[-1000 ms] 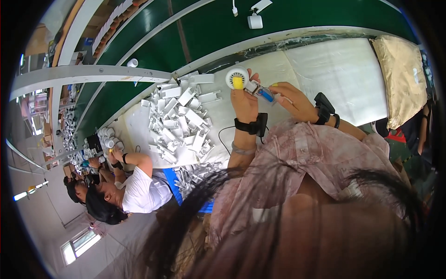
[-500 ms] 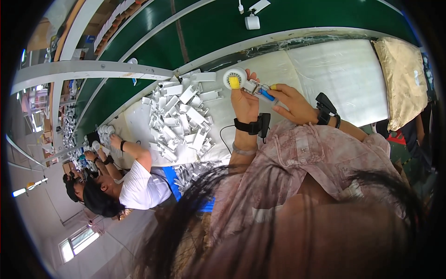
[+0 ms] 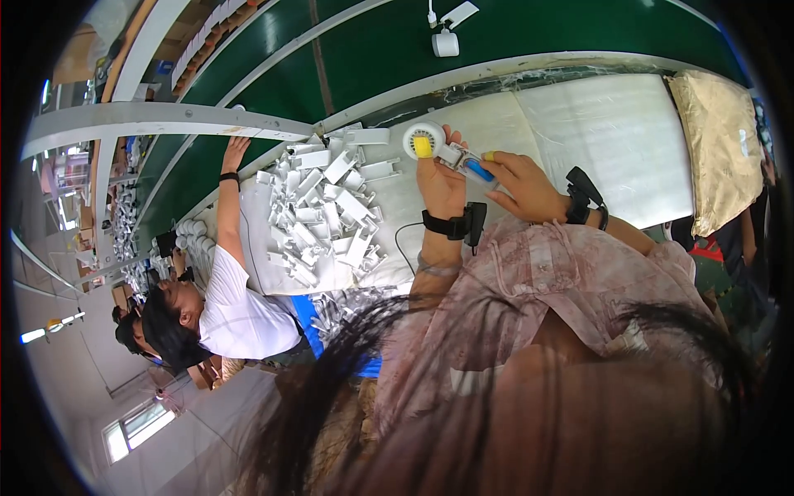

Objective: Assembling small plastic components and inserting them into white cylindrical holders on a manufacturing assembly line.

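Left hand [image 3: 442, 186]: a white round-headed device [image 3: 418, 132] is held firmly, with the yellow-covered thumb laid over its head.
Right hand [image 3: 529, 188]: the blue part [image 3: 478, 171] of the device is touched by the fingertips; whether it is gripped cannot be told.
Device place: above the pale worktable [image 3: 604, 124].
White pieces [image 3: 331, 207]: they are heaped at the left.
Green surface [image 3: 538, 29]: a white cylindrical object [image 3: 445, 44] is seen there.
Co-worker [image 3: 248, 322]: one arm is stretched toward the metal bar [image 3: 207, 120].

I work in a factory workshop: long green surface [image 3: 538, 31] across the top, white parts [image 3: 327, 207] heaped centre-left, co-worker [image 3: 248, 322] lower left.
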`<state>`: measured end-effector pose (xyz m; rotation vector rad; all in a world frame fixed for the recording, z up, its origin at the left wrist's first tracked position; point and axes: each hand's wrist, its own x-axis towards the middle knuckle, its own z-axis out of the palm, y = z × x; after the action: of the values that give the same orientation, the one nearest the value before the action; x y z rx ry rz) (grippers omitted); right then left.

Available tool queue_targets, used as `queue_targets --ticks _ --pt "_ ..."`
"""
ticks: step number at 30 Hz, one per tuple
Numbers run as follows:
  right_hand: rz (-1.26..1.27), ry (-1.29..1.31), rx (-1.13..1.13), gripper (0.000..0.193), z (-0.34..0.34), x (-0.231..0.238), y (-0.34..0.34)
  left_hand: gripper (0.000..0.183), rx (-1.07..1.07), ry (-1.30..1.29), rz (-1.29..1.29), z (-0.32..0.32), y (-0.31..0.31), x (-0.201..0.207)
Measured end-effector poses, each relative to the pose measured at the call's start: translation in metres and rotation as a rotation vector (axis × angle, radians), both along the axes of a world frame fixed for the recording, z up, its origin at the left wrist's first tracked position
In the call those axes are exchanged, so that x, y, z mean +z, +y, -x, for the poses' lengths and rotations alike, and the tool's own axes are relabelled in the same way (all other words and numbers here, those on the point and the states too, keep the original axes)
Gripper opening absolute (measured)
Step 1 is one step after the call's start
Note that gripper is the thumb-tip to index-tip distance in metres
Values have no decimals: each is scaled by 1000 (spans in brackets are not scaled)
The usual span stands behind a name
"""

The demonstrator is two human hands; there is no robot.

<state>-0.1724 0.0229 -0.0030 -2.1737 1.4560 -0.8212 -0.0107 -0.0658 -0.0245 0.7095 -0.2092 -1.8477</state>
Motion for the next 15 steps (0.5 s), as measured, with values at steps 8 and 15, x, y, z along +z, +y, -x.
queue_targets --ticks 8,15 --pt "-208 -325 -26 39 2 -2 -9 39 15 -73 44 3 -2 -10" --pt "-115 -313 -74 43 8 5 -21 40 10 -58 42 4 0 -1"
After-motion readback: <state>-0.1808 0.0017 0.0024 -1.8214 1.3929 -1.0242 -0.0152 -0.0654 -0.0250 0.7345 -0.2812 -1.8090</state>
